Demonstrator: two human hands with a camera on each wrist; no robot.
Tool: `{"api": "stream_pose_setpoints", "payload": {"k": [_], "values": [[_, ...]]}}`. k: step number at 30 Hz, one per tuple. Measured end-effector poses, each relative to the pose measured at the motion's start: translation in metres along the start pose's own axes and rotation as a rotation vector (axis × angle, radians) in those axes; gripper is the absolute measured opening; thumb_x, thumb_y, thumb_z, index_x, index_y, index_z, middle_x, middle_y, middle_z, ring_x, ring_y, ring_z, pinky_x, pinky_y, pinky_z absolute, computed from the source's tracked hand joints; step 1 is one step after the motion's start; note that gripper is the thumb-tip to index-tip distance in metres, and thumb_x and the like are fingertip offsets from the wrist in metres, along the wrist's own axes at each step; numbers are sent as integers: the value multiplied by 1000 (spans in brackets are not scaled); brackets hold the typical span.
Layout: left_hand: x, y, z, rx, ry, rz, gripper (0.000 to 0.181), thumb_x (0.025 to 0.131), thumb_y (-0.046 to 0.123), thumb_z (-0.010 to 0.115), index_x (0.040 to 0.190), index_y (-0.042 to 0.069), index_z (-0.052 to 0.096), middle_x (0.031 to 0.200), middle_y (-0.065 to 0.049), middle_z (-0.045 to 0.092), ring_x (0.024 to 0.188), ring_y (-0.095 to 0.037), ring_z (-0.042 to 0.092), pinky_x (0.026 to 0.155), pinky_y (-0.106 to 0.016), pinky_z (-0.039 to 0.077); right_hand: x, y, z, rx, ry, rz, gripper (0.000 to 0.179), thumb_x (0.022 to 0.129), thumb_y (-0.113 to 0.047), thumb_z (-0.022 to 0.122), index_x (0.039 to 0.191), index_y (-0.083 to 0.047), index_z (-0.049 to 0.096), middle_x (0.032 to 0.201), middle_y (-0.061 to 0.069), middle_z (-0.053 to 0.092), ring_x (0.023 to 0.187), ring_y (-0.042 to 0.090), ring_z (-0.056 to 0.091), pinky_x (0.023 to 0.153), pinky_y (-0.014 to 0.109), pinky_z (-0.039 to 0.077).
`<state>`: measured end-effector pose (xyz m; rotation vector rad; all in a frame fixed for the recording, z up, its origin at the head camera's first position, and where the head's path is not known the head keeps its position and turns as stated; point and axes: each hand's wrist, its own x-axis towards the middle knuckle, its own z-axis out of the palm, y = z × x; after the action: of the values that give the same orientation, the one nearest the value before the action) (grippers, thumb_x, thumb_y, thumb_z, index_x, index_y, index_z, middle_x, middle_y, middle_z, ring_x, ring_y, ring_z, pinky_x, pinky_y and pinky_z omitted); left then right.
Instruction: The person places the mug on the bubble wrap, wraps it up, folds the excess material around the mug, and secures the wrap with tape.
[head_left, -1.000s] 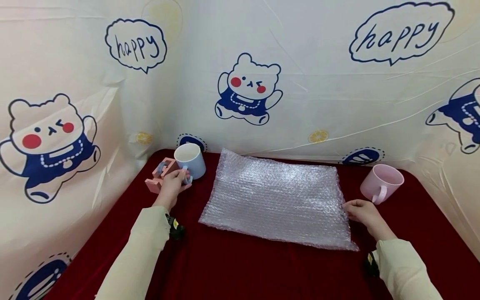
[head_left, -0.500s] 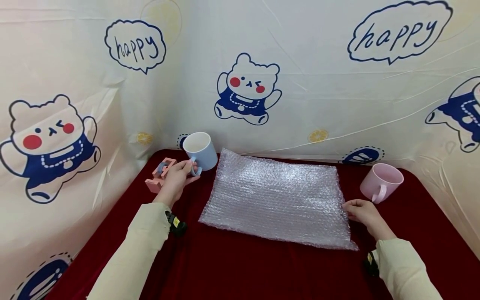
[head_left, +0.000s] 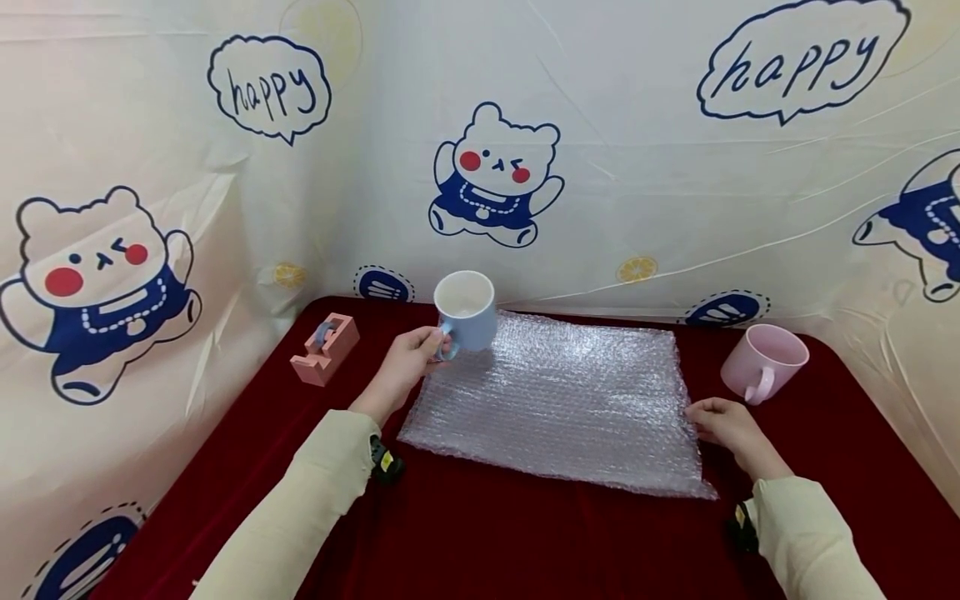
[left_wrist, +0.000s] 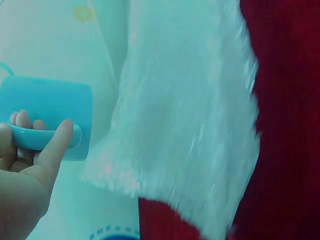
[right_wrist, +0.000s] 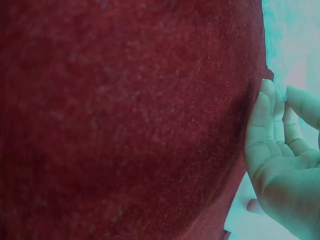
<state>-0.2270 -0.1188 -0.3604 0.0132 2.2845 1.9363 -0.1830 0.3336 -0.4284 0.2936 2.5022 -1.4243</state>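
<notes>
My left hand [head_left: 401,367] grips the handle of a light blue mug [head_left: 472,329], white inside, and holds it upright above the left back part of a sheet of bubble wrap [head_left: 570,400]. In the left wrist view, the fingers of that hand [left_wrist: 32,180] curl through the mug's handle, and the bubble wrap [left_wrist: 175,110] spreads beside it. At the sheet's right edge my right hand [head_left: 731,429] pinches the bubble wrap between thumb and fingers. The right wrist view shows this hand [right_wrist: 285,160] low over the red cloth, with the pinched edge partly hidden.
A pink mug [head_left: 750,367] stands on the right of the red-covered table [head_left: 525,542], just behind my right hand. Farther left is a pink tape dispenser [head_left: 335,346] with a roll in it. A printed curtain [head_left: 600,183] encloses the table's back and sides.
My left hand has lifted the blue mug from beside the tape dispenser and carried it right, over the bubble wrap. The dispenser is now fully visible. My right hand stays at the sheet's edge.
</notes>
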Motion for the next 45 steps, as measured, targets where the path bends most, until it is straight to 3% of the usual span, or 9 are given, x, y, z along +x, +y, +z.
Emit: {"api": "stream_pose_setpoints", "payload": {"k": [3, 9, 15, 20, 33, 36, 37, 40, 45], "values": [[0, -1, 15, 1, -28, 16, 36, 104, 15, 37, 125, -12, 50, 120, -26, 55, 110, -26, 57, 99, -47, 47, 1, 0, 0, 1, 0, 0, 33, 97, -14, 50, 112, 16, 54, 93, 2, 63, 77, 2, 57, 72, 22, 55], [1, -7, 41, 15, -77, 23, 32, 103, 12, 38, 113, -13, 54, 101, -14, 59, 100, -21, 59, 95, -44, 51, 0, -3, 1, 1, 2, -9, 34, 98, -15, 50, 112, 16, 52, 91, -1, 61, 76, 1, 56, 70, 18, 54], [1, -17, 67, -10, -96, 37, 29, 102, 9, 38, 107, -15, 54, 99, -17, 60, 92, -17, 58, 93, -47, 52, 0, -2, 3, 8, 5, -11, 34, 98, -15, 48, 111, 15, 50, 87, -4, 59, 75, 0, 55, 69, 16, 52], [3, -25, 83, -18, -110, 20, 27, 102, 8, 39, 103, -14, 55, 96, -16, 59, 91, -16, 58, 89, -42, 54, 1, -1, 3, 8, 6, -15, 33, 98, -14, 47, 112, 16, 50, 88, -4, 58, 75, -1, 55, 69, 16, 52], [5, -39, 102, -6, -177, 7, 30, 102, 9, 38, 106, -16, 54, 100, -21, 58, 97, -28, 60, 91, -44, 53, 2, -1, 3, 0, 4, 10, 38, 100, -20, 46, 115, 15, 49, 93, 0, 60, 77, 0, 56, 71, 19, 54], [11, -48, 101, 6, -190, 20, 30, 102, 13, 40, 106, -12, 57, 100, -20, 60, 96, -26, 62, 88, -39, 55, 2, 0, 2, -1, 6, 10, 38, 99, -19, 46, 115, 16, 49, 93, 0, 60, 77, 0, 56, 72, 19, 54], [15, -55, 100, -6, -212, 60, 30, 102, 17, 43, 105, -8, 59, 97, -16, 61, 92, -22, 63, 84, -36, 57, 2, 0, 3, 0, 8, 10, 38, 99, -18, 46, 115, 16, 49, 93, 0, 61, 76, -1, 56, 71, 19, 54], [19, -62, 100, -4, -235, 86, 30, 101, 20, 45, 104, -5, 60, 94, -13, 62, 88, -18, 63, 81, -33, 57, 2, 1, 3, 3, 10, 9, 37, 98, -16, 46, 115, 17, 49, 92, -1, 61, 76, -1, 56, 71, 18, 54], [15, -53, 105, 31, -200, 38, 29, 102, 11, 40, 107, -12, 56, 99, -22, 61, 93, -26, 63, 85, -39, 56, 2, 1, 4, 13, 4, 9, 36, 98, -16, 46, 114, 16, 49, 93, 0, 60, 76, -1, 56, 71, 19, 53]]}}
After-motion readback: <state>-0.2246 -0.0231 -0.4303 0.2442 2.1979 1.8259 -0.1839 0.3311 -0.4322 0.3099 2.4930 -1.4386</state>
